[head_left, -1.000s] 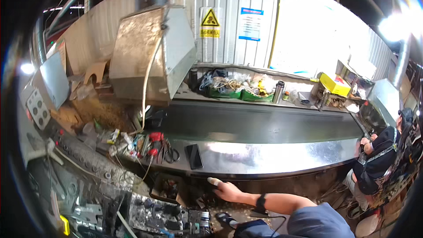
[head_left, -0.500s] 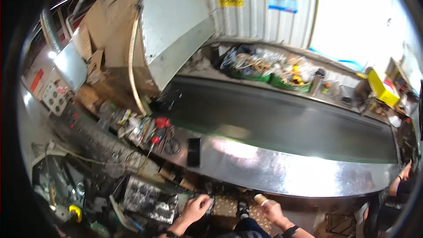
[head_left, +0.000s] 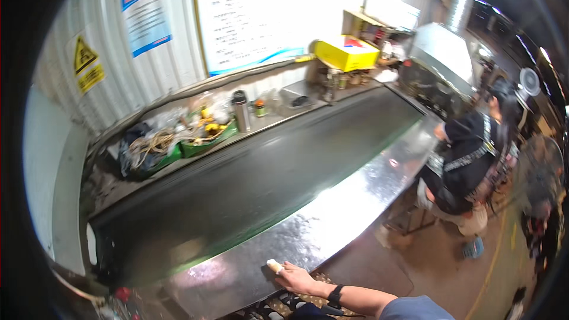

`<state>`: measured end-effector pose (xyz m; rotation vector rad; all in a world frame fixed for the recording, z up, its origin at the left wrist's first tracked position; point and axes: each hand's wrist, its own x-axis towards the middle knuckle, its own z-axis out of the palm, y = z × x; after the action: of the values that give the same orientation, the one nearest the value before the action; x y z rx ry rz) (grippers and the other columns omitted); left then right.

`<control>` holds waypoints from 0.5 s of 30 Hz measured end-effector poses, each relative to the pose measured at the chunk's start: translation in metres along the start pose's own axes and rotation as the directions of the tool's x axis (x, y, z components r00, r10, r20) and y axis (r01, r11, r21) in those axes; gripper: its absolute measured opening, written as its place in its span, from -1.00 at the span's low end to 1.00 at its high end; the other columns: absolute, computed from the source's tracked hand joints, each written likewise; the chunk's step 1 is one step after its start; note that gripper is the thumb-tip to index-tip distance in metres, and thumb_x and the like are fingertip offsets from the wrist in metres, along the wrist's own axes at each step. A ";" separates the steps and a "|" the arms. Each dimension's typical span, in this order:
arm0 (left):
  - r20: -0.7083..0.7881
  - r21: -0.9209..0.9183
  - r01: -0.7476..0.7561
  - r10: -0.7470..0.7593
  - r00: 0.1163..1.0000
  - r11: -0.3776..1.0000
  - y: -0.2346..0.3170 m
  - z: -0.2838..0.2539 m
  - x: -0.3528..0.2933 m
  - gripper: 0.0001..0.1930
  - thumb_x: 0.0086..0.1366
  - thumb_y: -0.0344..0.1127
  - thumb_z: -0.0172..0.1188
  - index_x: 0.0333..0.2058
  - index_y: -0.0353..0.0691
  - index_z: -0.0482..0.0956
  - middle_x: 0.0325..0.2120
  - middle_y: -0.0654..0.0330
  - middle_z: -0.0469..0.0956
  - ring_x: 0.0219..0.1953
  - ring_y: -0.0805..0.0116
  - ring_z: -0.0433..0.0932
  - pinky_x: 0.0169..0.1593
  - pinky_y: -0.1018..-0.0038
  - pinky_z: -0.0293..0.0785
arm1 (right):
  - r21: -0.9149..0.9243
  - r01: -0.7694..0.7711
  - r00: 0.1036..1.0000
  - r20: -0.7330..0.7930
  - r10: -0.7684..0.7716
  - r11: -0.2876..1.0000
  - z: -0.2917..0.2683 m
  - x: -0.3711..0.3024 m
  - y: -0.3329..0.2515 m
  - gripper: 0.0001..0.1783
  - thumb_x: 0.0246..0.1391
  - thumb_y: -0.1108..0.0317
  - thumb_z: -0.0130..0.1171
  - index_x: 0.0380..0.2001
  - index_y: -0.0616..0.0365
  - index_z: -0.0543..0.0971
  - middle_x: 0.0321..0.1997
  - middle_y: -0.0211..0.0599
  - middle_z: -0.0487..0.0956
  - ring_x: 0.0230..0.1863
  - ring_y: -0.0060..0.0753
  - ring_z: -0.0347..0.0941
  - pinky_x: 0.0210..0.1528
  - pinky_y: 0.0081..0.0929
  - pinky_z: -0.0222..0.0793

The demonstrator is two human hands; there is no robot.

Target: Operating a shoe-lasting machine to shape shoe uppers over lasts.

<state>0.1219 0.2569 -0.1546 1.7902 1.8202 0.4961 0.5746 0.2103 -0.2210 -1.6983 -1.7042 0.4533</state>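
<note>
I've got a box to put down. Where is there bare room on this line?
The dark belt is bare along its length, between the back ledge and the shiny steel edge. That edge is free too, except where the hand rests. The ledge is crowded: green trays, flask, yellow box.

Hands in view: one of the wearer's, the right hand (head_left: 294,277), at the counter's (head_left: 332,225) near edge; left hand out of sight.
Pale lumps: one (head_left: 274,266), at the fingertips.
Wrist bands: one, black (head_left: 335,296).
Conveyor belts: one, dark (head_left: 255,184), running the counter's length.
Green trays: two (head_left: 204,139), along the far edge.
Flasks: one, steel (head_left: 240,111).
Yellow boxes: one (head_left: 347,52), far right corner.
Wall signs: two, one yellow (head_left: 86,63), one blue (head_left: 146,19).
Other people: one (head_left: 468,160), at the counter's right end.
</note>
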 end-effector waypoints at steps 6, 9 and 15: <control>-0.275 0.140 -0.081 0.118 0.954 0.987 -0.001 -0.004 0.073 0.03 0.06 0.08 0.53 0.33 -0.41 0.21 0.22 -0.33 0.33 0.26 -0.29 0.31 0.33 -0.02 0.25 | -0.103 -0.267 0.926 0.247 0.285 0.958 -0.011 -0.006 -0.008 -0.65 0.33 0.18 0.07 -0.01 0.23 0.40 -0.06 0.07 0.49 -0.06 0.19 0.46 0.04 -0.02 0.42; -0.226 0.117 -0.028 0.054 0.973 0.993 -0.016 0.008 0.105 0.10 0.00 0.13 0.54 0.35 -0.41 0.19 0.21 -0.32 0.36 0.28 -0.31 0.28 0.33 -0.04 0.23 | -0.126 -0.027 0.996 -0.087 0.016 0.992 0.015 -0.038 0.008 -0.64 0.33 0.19 0.07 0.00 0.25 0.39 -0.02 0.07 0.49 -0.05 0.21 0.45 0.09 0.01 0.39; -0.287 0.237 0.109 -0.037 0.957 0.965 -0.032 0.008 0.119 0.02 -0.05 0.01 0.54 0.34 -0.24 0.28 0.13 -0.22 0.46 0.20 -0.26 0.37 0.29 -0.10 0.21 | -0.204 -0.390 0.833 0.338 0.439 0.898 -0.020 -0.037 -0.048 -0.64 0.37 0.28 -0.13 0.07 0.34 0.36 0.12 0.19 0.49 0.18 0.24 0.44 0.43 0.07 0.21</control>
<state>0.1042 0.3728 -0.1936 1.8842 2.2227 0.5329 0.5498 0.1660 -0.1828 -2.2014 -1.6353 0.9447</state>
